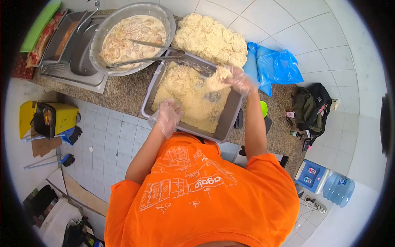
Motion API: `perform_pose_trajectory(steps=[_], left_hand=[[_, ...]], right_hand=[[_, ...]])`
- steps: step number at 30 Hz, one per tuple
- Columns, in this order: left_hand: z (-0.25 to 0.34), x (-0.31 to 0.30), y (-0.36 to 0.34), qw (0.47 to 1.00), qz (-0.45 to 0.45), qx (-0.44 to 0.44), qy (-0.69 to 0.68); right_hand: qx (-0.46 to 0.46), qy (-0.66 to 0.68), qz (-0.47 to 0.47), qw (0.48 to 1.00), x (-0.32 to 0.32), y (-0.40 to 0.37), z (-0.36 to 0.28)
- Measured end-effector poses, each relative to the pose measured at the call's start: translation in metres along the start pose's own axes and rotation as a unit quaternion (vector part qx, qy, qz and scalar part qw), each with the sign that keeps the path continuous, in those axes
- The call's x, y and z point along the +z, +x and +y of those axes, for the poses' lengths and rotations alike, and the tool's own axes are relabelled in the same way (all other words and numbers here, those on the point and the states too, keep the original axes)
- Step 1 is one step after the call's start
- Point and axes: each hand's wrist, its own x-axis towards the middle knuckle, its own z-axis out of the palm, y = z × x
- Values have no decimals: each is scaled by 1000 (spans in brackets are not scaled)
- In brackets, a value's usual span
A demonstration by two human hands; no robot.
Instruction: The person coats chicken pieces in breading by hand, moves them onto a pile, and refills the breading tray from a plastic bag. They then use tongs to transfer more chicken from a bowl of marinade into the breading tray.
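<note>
A grey rectangular tray point(148, 97) of pale breading flour stands on the counter before me. My right hand point(242, 82), in a clear plastic glove and blurred, is closed on a flour-coated piece point(219, 79) above the tray's right part. My left hand point(168, 116), also gloved, is at the tray's left edge beside the flour, fingers curled; what they may hold is hidden. Behind the tray lies a large pile of coated pieces point(210, 39). A big round basin point(95, 43) at the back left holds pieces in creamy batter, with metal tongs point(140, 61) across its rim.
Blue plastic bags point(279, 68) lie right of the pile. A sink point(82, 61) is left of the basin, with a green-lidded container point(40, 26) beyond. A green bowl point(263, 108) and a dark backpack point(314, 107) are to the right.
</note>
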Motion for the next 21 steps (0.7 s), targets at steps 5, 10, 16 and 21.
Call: perform_pose_trajectory(steps=[5,10,16,21], left_hand=[[1,2,-2,1000,4,24,-2],[1,3,-5,999,27,38,-28],[-1,-5,4,998,34,37,-23],[2,6,-5,998,44,52,-5]], right_hand=[[-31,2,-114,993,-74,117,44],[23,-260,-69,963,-78,162,16],[-14,-568,120,814,-28,140,-4],[-47,-473,312,823,8,174,58]])
